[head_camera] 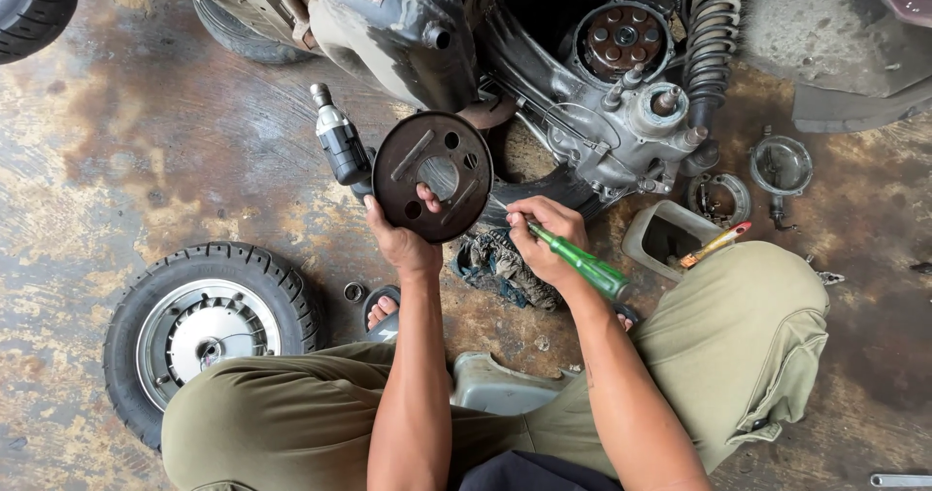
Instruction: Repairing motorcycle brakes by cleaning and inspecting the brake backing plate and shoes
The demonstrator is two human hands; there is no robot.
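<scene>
My left hand (400, 237) holds up a round, rusty brown metal plate (433, 175) with a centre hole and several slots, thumb on its face. My right hand (544, 240) grips a green-handled screwdriver (581, 262), its tip pointing toward the plate's right edge. Both hands are in front of a scooter's bare engine and hub (621, 83). A dirty rag (500, 266) lies on the floor under my right hand.
A small wheel with tyre (209, 326) lies flat at left. A black power tool (340, 143) stands behind the plate. A grey tray (670, 234) holding an orange tool, a round cover (781, 165) and a ring part (720, 198) lie at right.
</scene>
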